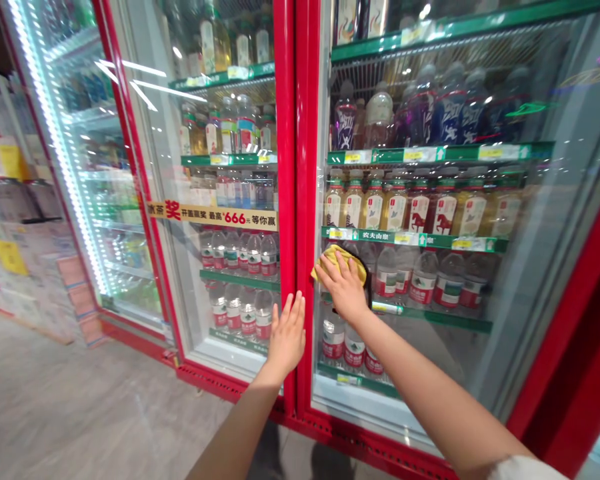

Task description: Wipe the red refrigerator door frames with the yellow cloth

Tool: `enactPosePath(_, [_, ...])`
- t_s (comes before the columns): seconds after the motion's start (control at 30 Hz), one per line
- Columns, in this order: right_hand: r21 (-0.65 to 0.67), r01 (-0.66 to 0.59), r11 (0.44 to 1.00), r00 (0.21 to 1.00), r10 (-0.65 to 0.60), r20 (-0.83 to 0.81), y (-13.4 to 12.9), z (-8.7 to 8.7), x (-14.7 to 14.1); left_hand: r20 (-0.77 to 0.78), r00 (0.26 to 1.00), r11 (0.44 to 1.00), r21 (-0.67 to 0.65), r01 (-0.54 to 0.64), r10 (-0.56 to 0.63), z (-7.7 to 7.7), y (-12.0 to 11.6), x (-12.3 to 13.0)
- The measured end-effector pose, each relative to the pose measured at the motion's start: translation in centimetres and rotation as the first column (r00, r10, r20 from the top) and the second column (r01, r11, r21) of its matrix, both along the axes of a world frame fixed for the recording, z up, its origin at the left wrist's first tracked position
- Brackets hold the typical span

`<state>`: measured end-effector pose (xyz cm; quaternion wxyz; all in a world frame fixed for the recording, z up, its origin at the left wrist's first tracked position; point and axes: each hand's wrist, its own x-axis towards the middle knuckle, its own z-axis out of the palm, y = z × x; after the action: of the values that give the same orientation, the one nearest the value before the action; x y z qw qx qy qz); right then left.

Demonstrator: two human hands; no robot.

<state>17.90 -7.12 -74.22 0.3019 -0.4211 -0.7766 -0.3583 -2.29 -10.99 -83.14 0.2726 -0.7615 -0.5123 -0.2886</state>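
Observation:
My right hand (344, 287) presses a yellow cloth (334, 257) against the glass of the right door, close beside its red frame (307, 200). The fingers lie spread over the cloth, and a dark edge shows behind it. Lower and to the left, my left hand (287, 335) rests with extended fingers by the left door's red frame (285, 253) and holds nothing. Behind the right glass stand rows of bottles (396, 212) on green-edged shelves. A promotional strip (213, 216) runs across the left door.
Another lit cooler (110, 160) stands at the left. Farther left are stacked boxes (35, 260) on the grey floor (90, 407). A thick red frame (570, 360) borders the cooler at right.

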Motion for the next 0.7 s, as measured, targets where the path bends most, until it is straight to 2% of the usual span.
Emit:
enactPosePath(0.1, [-0.005,-0.083,0.997,0.995,0.083,0.057,0.8,-1.3,-1.9,-0.007,1.0,1.0,0.007,-0.003,0.003,-0.3,0.1,0.0])
enactPosePath(0.2, [-0.046,-0.24,0.97,0.946,0.244,0.215,0.7,-3.5,-0.6,-0.021,1.0,1.0,0.017,0.005,-0.004,-0.6,-0.1,-0.2])
enactPosePath(0.27, [-0.04,-0.298,0.954,0.924,0.299,0.238,0.3,-3.7,0.7,-0.024,1.0,1.0,0.023,0.005,-0.005,-0.6,-0.2,-0.4])
enactPosePath(0.33, [0.012,-0.321,0.947,0.928,0.312,0.204,-0.1,-2.4,1.3,-0.016,1.0,1.0,0.027,-0.002,0.002,-0.4,-0.4,-0.6])
enactPosePath(0.5, [0.123,-0.285,0.951,0.953,0.267,0.147,0.3,4.4,-1.3,0.003,1.0,0.999,0.042,-0.022,0.022,0.5,-0.8,-0.6])
enactPosePath(0.57, [0.109,-0.237,0.965,0.967,0.223,0.128,0.9,5.4,-2.3,0.025,0.999,0.997,0.059,-0.044,0.043,0.6,-1.0,-0.7])
enactPosePath(0.63, [0.071,-0.209,0.975,0.972,0.199,0.127,1.5,4.2,-2.7,0.057,0.995,0.994,0.069,-0.081,0.077,0.3,-1.2,-0.9])
enactPosePath(0.7, [0.023,-0.219,0.975,0.964,0.212,0.16,1.8,0.8,-2.6,0.088,0.989,0.99,0.071,-0.123,0.117,-0.5,-1.4,-1.3])
